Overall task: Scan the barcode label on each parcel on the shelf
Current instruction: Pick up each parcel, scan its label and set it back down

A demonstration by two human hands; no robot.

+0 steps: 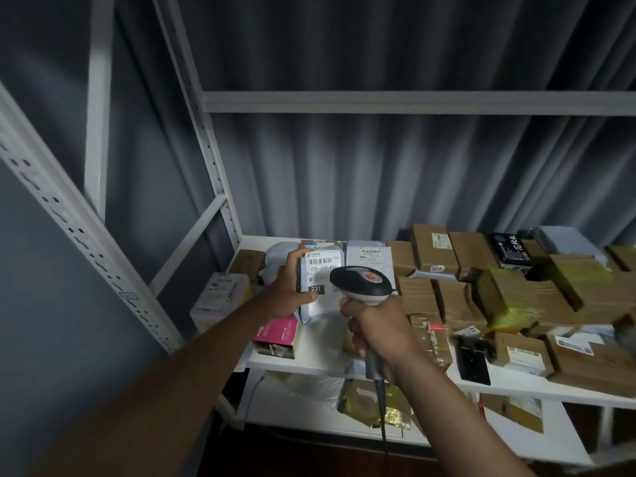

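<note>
The left hand grips a grey plastic mailer parcel by its left edge, thumb pressed on the front, tilting its white barcode label upward above the white metal shelf. The right hand is wrapped around the handle of a grey-and-black handheld barcode scanner, just right of that grip. To scan well, aim the scanner's head squarely at the barcode above the thumb, keeping the parcel steady and flat.

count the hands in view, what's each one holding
2. The left hand grips a grey parcel upright above the shelf; the right hand grips the barcode scanner beside it.
</note>
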